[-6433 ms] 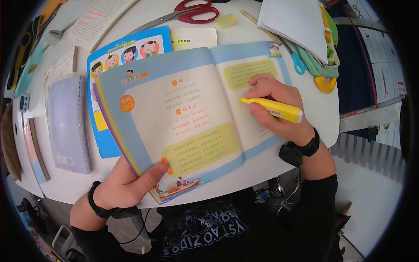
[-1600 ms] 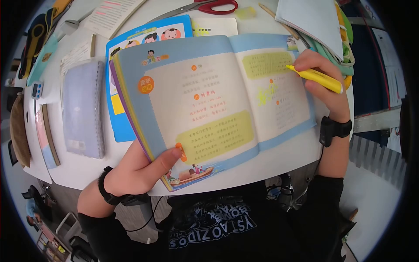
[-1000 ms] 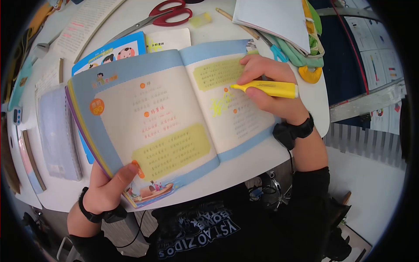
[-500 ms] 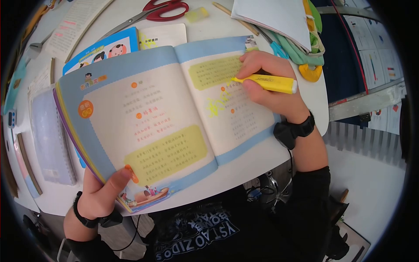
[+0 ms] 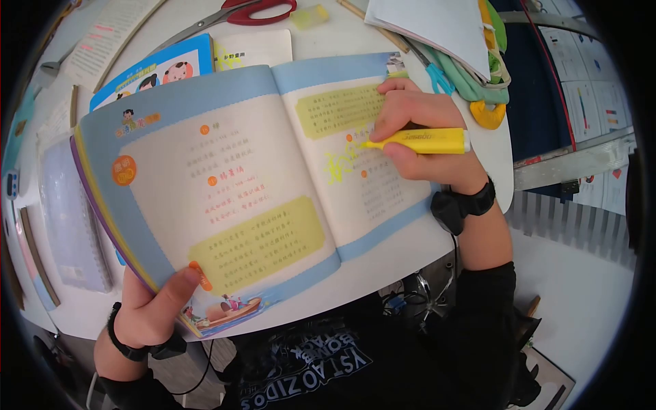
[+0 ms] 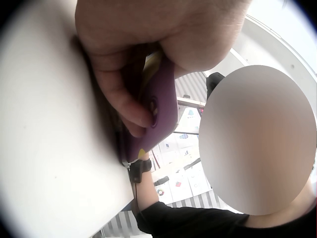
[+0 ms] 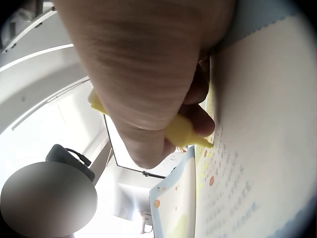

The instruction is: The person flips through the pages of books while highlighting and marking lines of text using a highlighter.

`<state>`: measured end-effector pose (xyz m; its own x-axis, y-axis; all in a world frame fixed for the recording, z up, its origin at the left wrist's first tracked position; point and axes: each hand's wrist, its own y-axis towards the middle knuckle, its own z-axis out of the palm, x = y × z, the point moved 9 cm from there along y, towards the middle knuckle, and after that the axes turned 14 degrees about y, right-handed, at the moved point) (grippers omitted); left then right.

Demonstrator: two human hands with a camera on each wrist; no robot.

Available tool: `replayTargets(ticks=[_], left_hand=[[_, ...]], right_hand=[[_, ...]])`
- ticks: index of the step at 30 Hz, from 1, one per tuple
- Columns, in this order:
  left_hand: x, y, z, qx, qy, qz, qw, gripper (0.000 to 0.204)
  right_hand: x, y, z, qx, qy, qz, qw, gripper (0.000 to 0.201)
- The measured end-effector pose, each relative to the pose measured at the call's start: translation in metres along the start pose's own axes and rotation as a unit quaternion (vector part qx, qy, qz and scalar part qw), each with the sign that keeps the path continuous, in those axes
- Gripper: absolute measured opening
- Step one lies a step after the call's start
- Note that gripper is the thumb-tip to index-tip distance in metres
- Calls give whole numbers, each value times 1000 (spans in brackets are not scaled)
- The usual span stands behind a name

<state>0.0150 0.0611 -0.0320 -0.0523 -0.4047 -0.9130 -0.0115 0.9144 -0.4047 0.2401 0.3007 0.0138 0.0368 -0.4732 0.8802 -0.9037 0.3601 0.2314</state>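
Observation:
An open book (image 5: 260, 184) with blue-bordered pages lies tilted over the table. My left hand (image 5: 154, 307) grips its lower left corner, thumb on the page beside an orange tab; in the left wrist view the fingers curl under the purple cover (image 6: 161, 106). My right hand (image 5: 427, 137) pinches a yellow highlighter (image 5: 430, 141), its tip at the right page just under the green text box. Bright yellow handwritten strokes (image 5: 338, 166) show to the left of the tip. The right wrist view shows the highlighter (image 7: 181, 131) between thumb and fingers, tip at the paper.
Behind the book lie a blue picture book (image 5: 160, 72), red-handled scissors (image 5: 260, 12) and a pale yellow block (image 5: 309, 16). A spiral notebook (image 5: 72, 219) sits on the left. White papers (image 5: 430, 31) and a green pouch (image 5: 471, 89) with blue scissors (image 5: 437, 76) occupy the far right.
Yellow handwriting has grown on the right page since the oldest frame. The right hand rose to the page's outer edge, then came back; lately the highlighter tip moved slightly down.

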Motion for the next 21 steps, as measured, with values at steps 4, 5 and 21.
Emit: replayTargets(ticks=[4, 5, 21], left_hand=[[9, -3, -2, 8, 12, -21, 1000, 42], [12, -3, -4, 2, 20, -35, 999, 48], [6, -3, -4, -17, -2, -21, 1000, 39]], right_hand=[[-9, -3, -14, -83, -11, 30, 996, 8], [-5, -2, -11, -67, -10, 9, 998, 7], [-7, -4, -18, -92, 2, -11, 996, 6]])
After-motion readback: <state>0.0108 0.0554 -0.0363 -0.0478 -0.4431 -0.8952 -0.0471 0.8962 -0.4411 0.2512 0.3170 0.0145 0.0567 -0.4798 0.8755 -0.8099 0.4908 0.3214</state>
